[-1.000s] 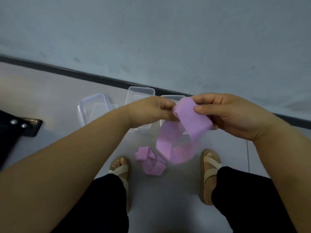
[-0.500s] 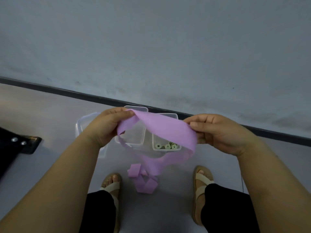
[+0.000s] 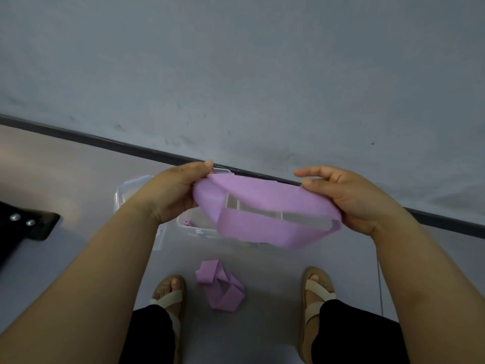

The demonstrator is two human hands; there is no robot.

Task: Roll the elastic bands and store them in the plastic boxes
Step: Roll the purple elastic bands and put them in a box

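Note:
A wide purple elastic band (image 3: pixel 265 219) is stretched flat between my two hands above the floor. My left hand (image 3: pixel 170 191) pinches its left end, and my right hand (image 3: pixel 341 198) grips its right end. Behind and below the band stand clear plastic boxes (image 3: pixel 194 227), mostly hidden by the band and my left hand. A clear lid (image 3: pixel 126 190) lies to their left. A second purple band (image 3: pixel 220 287) lies crumpled on the floor between my feet.
A wall with a dark baseboard (image 3: pixel 105 143) runs just behind the boxes. A black object with metal rivets (image 3: pixel 23 224) sits at the left edge. My sandalled feet (image 3: pixel 170 292) rest on the grey floor on either side of the crumpled band.
My hands have pulled apart, spreading the purple band from a bunched loop into a wide flat strip. The view has tilted up toward the wall.

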